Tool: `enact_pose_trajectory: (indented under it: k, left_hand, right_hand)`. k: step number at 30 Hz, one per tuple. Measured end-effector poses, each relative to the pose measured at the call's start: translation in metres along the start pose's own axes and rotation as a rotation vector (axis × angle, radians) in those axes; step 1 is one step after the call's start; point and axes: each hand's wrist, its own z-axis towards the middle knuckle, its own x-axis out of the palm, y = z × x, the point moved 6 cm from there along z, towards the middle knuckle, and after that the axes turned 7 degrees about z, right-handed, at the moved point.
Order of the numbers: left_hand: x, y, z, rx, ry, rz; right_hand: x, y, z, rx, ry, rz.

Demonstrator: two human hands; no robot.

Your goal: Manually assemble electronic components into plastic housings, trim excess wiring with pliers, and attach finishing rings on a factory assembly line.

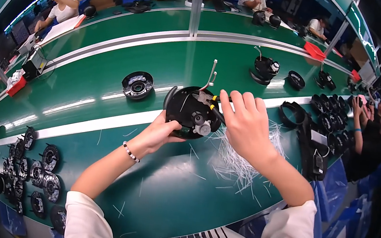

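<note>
Over the near bench I hold a black round housing (179,110) with my left hand (157,133), its thumb on the rim and its fingers around the lower left side. A grey motor-like part (204,129) sits in the housing, and a bundle of thin wires (214,71) stands up from its far edge. My right hand (248,126) is closed on pliers (213,104) with yellow and black handles. Their metal jaws are inside the housing, near the base of the wires; the jaws' exact grip is too small to tell.
Thin white plastic strips (242,162) lie heaped beside my right forearm. Black round parts crowd the bench at left (36,173) and right (330,116). On the green conveyor belt rest a black ring-shaped part (137,85) and a wired assembly (265,68). Several people sit opposite.
</note>
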Motion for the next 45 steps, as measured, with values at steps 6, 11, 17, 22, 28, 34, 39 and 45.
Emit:
enact_pose_trajectory:
  k: [6,11,17,22,28,34,39,45]
  left_hand:
    - [-0.009,-0.004,0.005,-0.06,0.018,0.008]
    - [0.018,-0.013,0.03,-0.007,-0.061,-0.092]
    - [-0.095,0.016,0.099,0.337,-0.236,0.111]
    - [-0.144,0.039,0.243,0.356,-0.162,-0.369]
    - [-0.083,0.006,0.281,0.176,0.03,-0.571]
    - [-0.05,0.001,0.299,0.192,0.043,-0.486]
    - [-0.054,0.021,0.29,-0.078,0.045,-0.591]
    - [-0.005,-0.027,0.143,0.062,0.084,0.035]
  right_hand:
    - [0.014,0.005,0.014,-0.021,0.184,-0.144]
    - [-0.01,-0.034,-0.029,0.115,-0.046,0.138]
    - [0.027,0.019,-0.098,0.258,-0.316,0.829]
    - [0.031,0.08,-0.157,0.401,-0.373,0.969]
    - [0.047,0.104,-0.171,0.442,-0.289,1.03]
    - [0.061,0.12,-0.171,0.312,-0.228,1.152]
    - [0.071,0.137,-0.166,0.203,-0.03,1.124]
    - [0.07,0.138,-0.169,0.163,0.154,1.045]
